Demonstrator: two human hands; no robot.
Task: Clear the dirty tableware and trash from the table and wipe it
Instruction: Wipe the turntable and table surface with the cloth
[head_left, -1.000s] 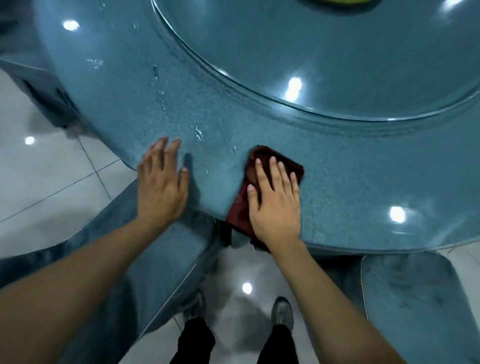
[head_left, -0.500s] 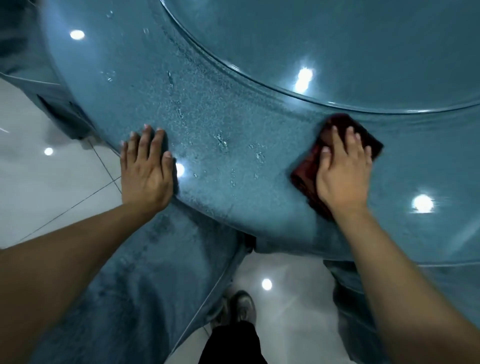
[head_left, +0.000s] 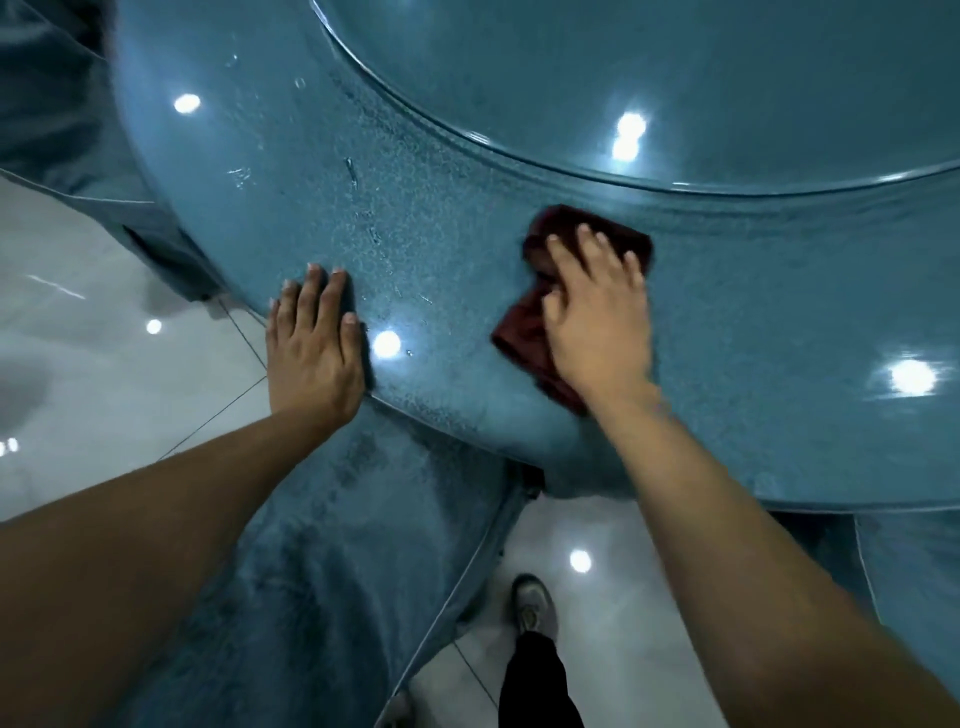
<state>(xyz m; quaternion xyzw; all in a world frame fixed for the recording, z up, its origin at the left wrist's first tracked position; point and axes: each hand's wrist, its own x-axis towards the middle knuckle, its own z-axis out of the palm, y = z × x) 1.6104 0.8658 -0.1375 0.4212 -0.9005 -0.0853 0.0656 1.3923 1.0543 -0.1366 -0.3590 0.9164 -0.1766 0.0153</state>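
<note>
Your right hand (head_left: 597, 322) presses the cloth (head_left: 524, 332) with flat fingers; left hand (head_left: 311, 343) rests open on the worktop (head_left: 753, 338). Overlap strokes toward the droplets (head_left: 363, 228).

- Dark red cloth (head_left: 524, 332), crumpled, lies flat on the table's near rim.
- Round blue-grey speckled table (head_left: 467, 260), glossy, with wet streaks at left.

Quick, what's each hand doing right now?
Left hand: open, flat on the table edge.
Right hand: open, pressing the red cloth on the table.
</note>
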